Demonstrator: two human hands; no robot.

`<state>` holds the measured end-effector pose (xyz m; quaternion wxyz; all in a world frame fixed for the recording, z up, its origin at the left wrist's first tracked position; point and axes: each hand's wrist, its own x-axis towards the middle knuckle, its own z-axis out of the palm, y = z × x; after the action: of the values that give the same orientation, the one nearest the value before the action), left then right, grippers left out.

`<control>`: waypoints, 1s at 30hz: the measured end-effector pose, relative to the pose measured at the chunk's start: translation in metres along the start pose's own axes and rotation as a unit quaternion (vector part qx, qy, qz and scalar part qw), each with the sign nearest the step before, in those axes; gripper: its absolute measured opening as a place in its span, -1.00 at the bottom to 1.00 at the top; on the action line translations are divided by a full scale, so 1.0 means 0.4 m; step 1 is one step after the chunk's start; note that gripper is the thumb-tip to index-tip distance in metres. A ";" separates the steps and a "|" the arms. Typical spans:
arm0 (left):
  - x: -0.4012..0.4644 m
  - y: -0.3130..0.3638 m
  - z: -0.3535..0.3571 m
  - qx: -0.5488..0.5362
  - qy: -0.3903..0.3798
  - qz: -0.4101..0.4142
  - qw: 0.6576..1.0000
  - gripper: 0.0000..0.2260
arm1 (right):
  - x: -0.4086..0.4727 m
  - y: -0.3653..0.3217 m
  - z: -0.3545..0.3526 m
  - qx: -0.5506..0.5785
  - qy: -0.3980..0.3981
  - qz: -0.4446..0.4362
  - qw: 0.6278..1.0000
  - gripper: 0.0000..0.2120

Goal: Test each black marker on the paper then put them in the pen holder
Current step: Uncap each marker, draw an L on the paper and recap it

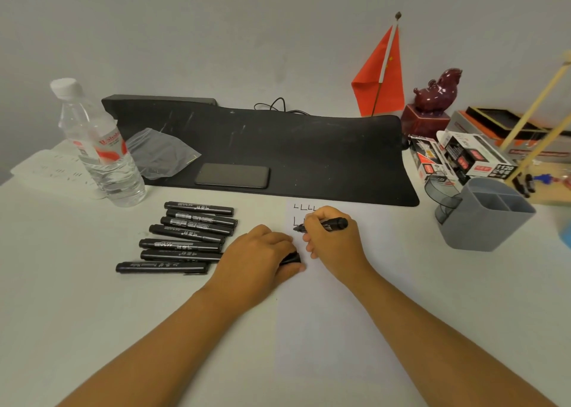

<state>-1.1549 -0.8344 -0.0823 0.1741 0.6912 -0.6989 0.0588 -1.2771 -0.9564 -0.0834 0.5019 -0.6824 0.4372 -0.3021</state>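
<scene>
My right hand (332, 241) grips an uncapped black marker (335, 223) with its tip down on the white paper (333, 314), beside several small black marks (306, 208) near the sheet's top edge. My left hand (259, 255) rests on the paper's left edge, closed over a black marker cap (292, 257). Several capped black markers (188, 236) lie in a row on the table to the left. The grey pen holder (488, 218) stands at the right, apart from both hands; I see no markers in its compartments.
A black desk mat (278, 140) with a phone (232, 175) and a plastic bag (160, 154) lies behind the paper. A water bottle (99, 150) stands at left, marker boxes (463, 159), a red flag (380, 76) and a maroon figurine (437, 93) at back right.
</scene>
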 end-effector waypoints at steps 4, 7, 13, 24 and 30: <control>0.001 -0.001 0.001 0.000 -0.001 -0.002 1.000 -0.71 | -0.001 -0.002 0.001 -0.013 0.002 -0.008 1.000 -0.76; 0.000 -0.003 0.001 -0.001 0.000 0.001 1.000 -0.70 | 0.001 -0.002 0.001 -0.012 -0.006 0.000 1.000 -0.82; 0.000 -0.002 0.001 -0.002 -0.002 -0.002 1.000 -0.70 | 0.002 0.001 0.003 -0.026 0.007 -0.019 0.999 -0.77; -0.001 -0.002 0.001 -0.007 0.003 -0.003 1.000 -0.69 | 0.000 0.000 0.002 -0.028 0.015 0.000 0.999 -0.76; -0.001 -0.003 0.004 -0.003 0.010 -0.005 1.000 -0.70 | -0.005 -0.001 0.005 -0.028 0.045 -0.005 0.999 -0.75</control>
<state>-1.1538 -0.8346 -0.0840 0.1836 0.6936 -0.6937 0.0624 -1.2759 -0.9536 -0.0836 0.4609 -0.6845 0.4637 -0.3226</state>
